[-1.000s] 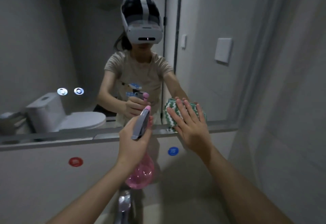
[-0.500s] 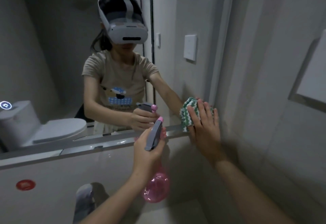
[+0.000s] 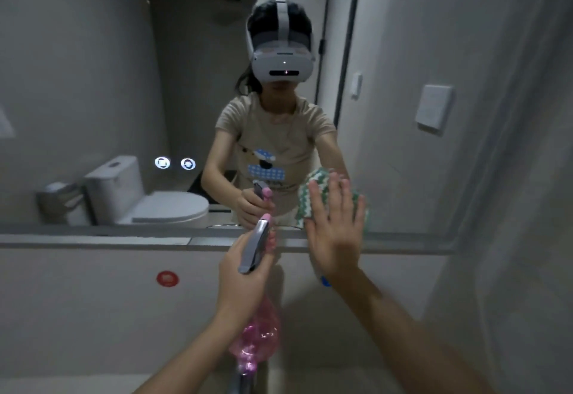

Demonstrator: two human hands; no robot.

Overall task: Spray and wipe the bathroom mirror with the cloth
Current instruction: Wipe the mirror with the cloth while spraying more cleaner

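The wide bathroom mirror (image 3: 93,68) fills the upper part of the head view. My right hand (image 3: 336,232) presses a green-and-white patterned cloth (image 3: 310,201) flat against the mirror's lower edge, fingers straight and spread. My left hand (image 3: 245,282) grips the neck of a spray bottle (image 3: 259,338) with a pink body and grey trigger head, its nozzle pointing at the glass just left of the cloth. Most of the cloth is hidden under my right hand.
A narrow ledge (image 3: 124,240) runs under the mirror. Below it the pale wall carries a red sticker (image 3: 167,278) and a blue sticker (image 3: 325,282) partly behind my wrist. A chrome faucet (image 3: 240,381) stands at the bottom centre. A side wall (image 3: 511,238) closes the right.
My right hand has slid the cloth left along the mirror's lower edge, away from the right corner. The view swung back left. My left hand still holds the bottle up.
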